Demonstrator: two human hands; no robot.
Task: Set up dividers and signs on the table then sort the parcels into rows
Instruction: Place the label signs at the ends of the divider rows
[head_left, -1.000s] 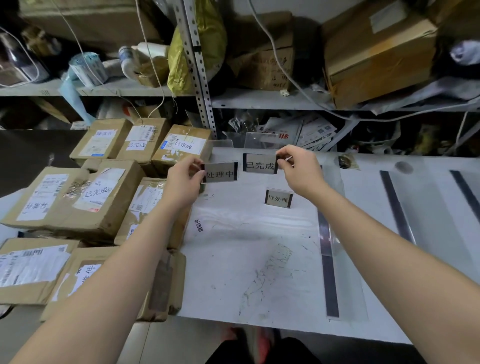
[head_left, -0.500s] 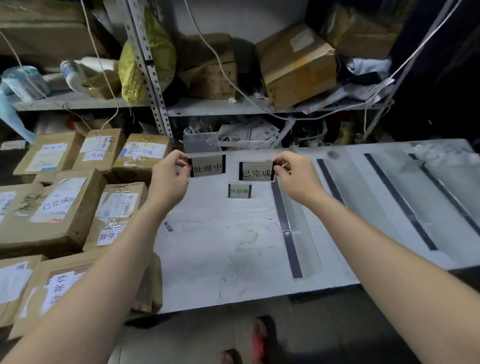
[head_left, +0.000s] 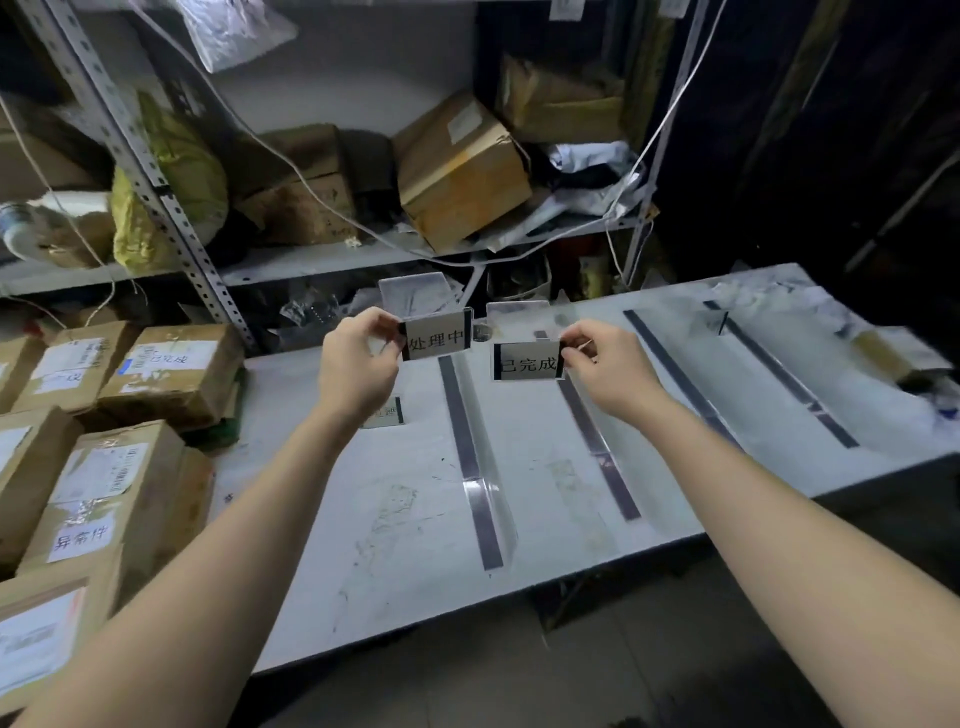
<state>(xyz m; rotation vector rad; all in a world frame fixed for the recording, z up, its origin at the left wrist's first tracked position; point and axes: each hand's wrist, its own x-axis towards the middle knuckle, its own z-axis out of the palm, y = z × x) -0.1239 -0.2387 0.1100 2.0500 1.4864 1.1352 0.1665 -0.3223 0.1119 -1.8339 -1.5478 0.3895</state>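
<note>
My left hand (head_left: 358, 371) pinches a small sign reading 处理中 (head_left: 435, 338) by its left edge, held above the white table (head_left: 363, 519). My right hand (head_left: 605, 366) pinches a second sign reading 已完成 (head_left: 527, 361) by its right edge, a little lower and to the right. A third sign (head_left: 387, 413) stands on the table, partly hidden behind my left wrist. Clear dividers with dark strips lie on the table: one (head_left: 475, 462) below the left sign, another (head_left: 597, 441) under the right sign, and two more (head_left: 680, 379) (head_left: 779, 374) further right. Brown labelled parcels (head_left: 104, 467) are stacked at the left.
A metal shelf rack (head_left: 171, 208) behind the table holds cardboard boxes (head_left: 457, 171), bags and loose cables. Clear acrylic stands (head_left: 415, 293) sit at the table's back edge. Crumpled clutter (head_left: 883, 348) lies on the table's far right end. The floor shows below the front edge.
The view has swung right, bringing more dividers into sight. Both hands have carried their signs rightward over the table, now above the dividers, past the standing third sign.
</note>
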